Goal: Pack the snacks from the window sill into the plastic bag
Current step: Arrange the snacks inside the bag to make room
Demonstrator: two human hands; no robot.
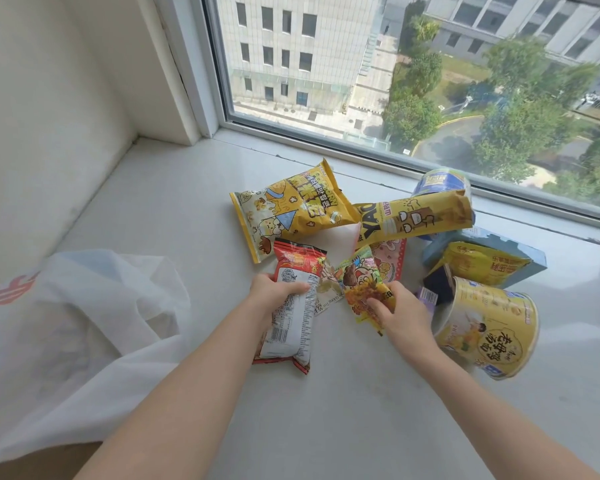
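Observation:
Several snacks lie in a heap on the white window sill [194, 216]. My left hand [274, 294] grips a red and white packet [293, 317] by its upper part. My right hand [400, 315] pinches a small orange and green packet [366, 285]. Behind them lie a big yellow popcorn bag [291, 211] and a long yellow bag [416, 216]. The white plastic bag [80, 317] lies crumpled at the left, apart from the heap.
A yellow cup-shaped tub [489, 327] lies on its side at the right, close to my right wrist. Behind it are a blue box [520, 263] holding a yellow packet and a blue tub [442, 181] by the window glass. A wall closes the left side.

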